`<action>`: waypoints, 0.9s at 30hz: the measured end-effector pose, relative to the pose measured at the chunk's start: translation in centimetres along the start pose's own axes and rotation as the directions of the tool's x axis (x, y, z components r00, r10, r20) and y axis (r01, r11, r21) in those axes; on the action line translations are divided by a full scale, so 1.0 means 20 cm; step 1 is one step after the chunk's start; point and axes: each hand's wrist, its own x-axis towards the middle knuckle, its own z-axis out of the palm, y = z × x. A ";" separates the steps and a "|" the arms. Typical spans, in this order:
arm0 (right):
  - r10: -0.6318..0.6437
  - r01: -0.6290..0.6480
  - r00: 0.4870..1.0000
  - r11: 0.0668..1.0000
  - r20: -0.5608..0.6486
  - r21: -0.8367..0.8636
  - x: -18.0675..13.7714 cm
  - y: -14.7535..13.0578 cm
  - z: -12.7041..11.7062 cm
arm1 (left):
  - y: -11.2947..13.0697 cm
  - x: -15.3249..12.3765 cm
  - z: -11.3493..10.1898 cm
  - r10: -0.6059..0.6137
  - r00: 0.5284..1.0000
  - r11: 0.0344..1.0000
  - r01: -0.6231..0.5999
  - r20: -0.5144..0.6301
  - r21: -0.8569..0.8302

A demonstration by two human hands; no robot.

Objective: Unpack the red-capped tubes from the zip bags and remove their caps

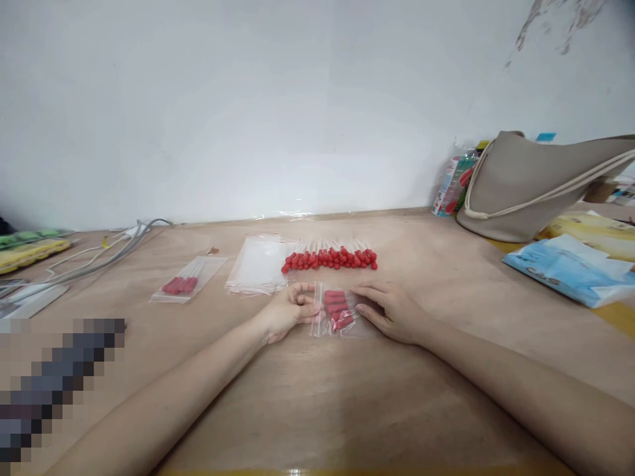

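A small clear zip bag (319, 325) lies on the table in front of me with several red-headed sticks (337, 305) inside, their heads toward the zip end. My left hand (290, 311) pinches that zip edge between thumb and fingers. At the bag's other end my right hand (394, 311) is loosely closed on the plastic, its thumb and fingertips at the sticks' far part, which it partly hides. Just beyond is a wide row of loose red-headed white sticks (330, 258). Left of that row lies a stack of flat clear zip bags (255, 264).
A filled zip bag (191, 277) of red-headed sticks lies to the left. Grey and white cables (119, 248) run across the far left. On the right stand a grey bag (530, 178) with cord and a blue tissue pack (560, 268). A wall (297, 112) closes the back.
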 end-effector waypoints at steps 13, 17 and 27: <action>-0.152 0.161 0.972 0.986 -0.182 0.040 0.08 -0.09 0.00 | -0.01 0.03 0.04 0.075 0.993 0.996 -0.080 0.090 0.048; -0.303 0.297 0.949 0.952 -0.090 -0.067 0.17 -0.12 0.01 | -0.01 0.03 0.04 0.096 0.983 0.991 -0.110 0.157 0.077; -0.572 0.548 0.820 0.792 -0.012 -0.268 0.21 -0.11 0.01 | -0.02 0.03 0.03 0.121 0.963 0.980 -0.155 0.239 0.128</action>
